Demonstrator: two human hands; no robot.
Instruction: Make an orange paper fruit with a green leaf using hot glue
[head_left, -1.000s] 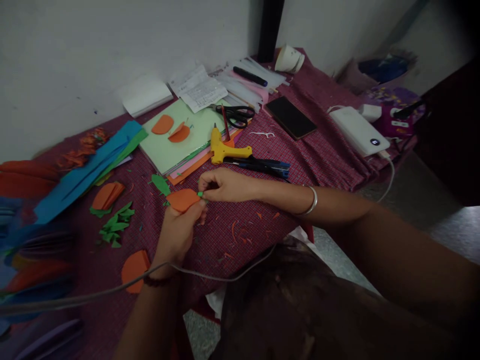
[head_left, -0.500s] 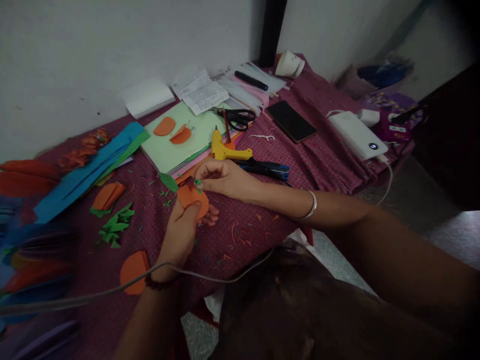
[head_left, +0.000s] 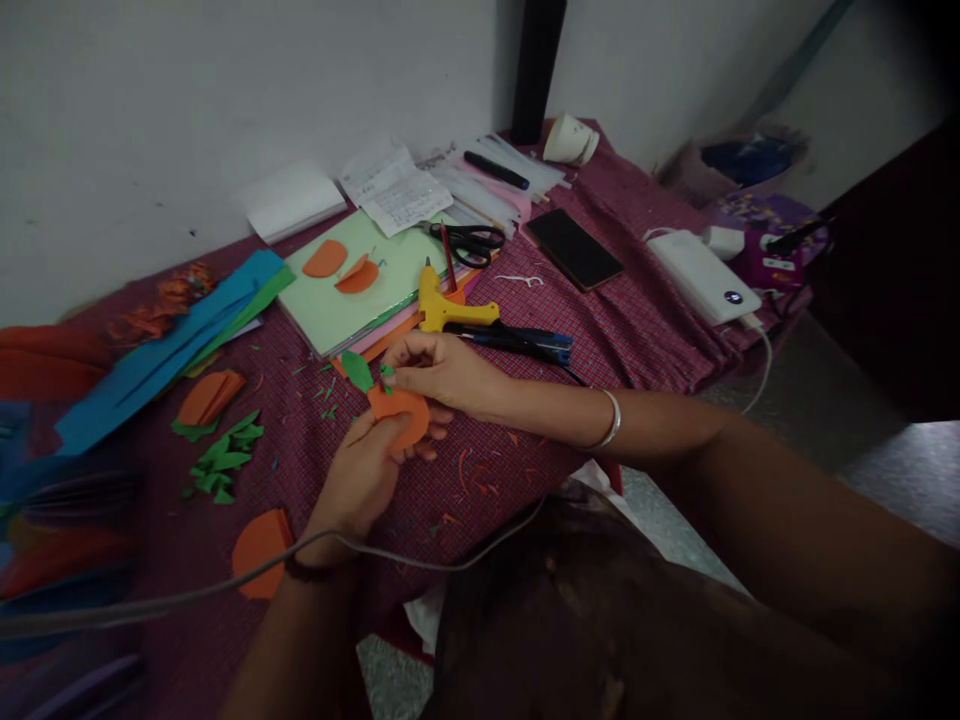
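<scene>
My left hand (head_left: 365,465) pinches a rounded orange paper cutout (head_left: 401,412), thumb on its face and the other fingers behind it. A green paper leaf (head_left: 358,371) sticks out at the cutout's upper left. Above its top edge, my right hand (head_left: 439,372) has thumb and fingertips closed on a small green paper piece (head_left: 387,374), which looks to be at or against the cutout. A yellow glue gun (head_left: 457,308) lies just beyond my right hand. Small green cut pieces (head_left: 227,455) and stacked orange paper rounds (head_left: 262,548) lie left of my left hand.
Black scissors (head_left: 472,242) and orange cutouts (head_left: 324,258) rest on pale green sheets (head_left: 322,315). A phone (head_left: 574,247) and white power bank (head_left: 701,275) lie to the right. A grey cable (head_left: 442,566) crosses over my left wrist. Blue paper strips (head_left: 172,345) lie left.
The orange cutout has moved slightly right and tilted, its leaf showing more plainly. My right hand stays at its top edge with the green piece. The whole view has shifted a little.
</scene>
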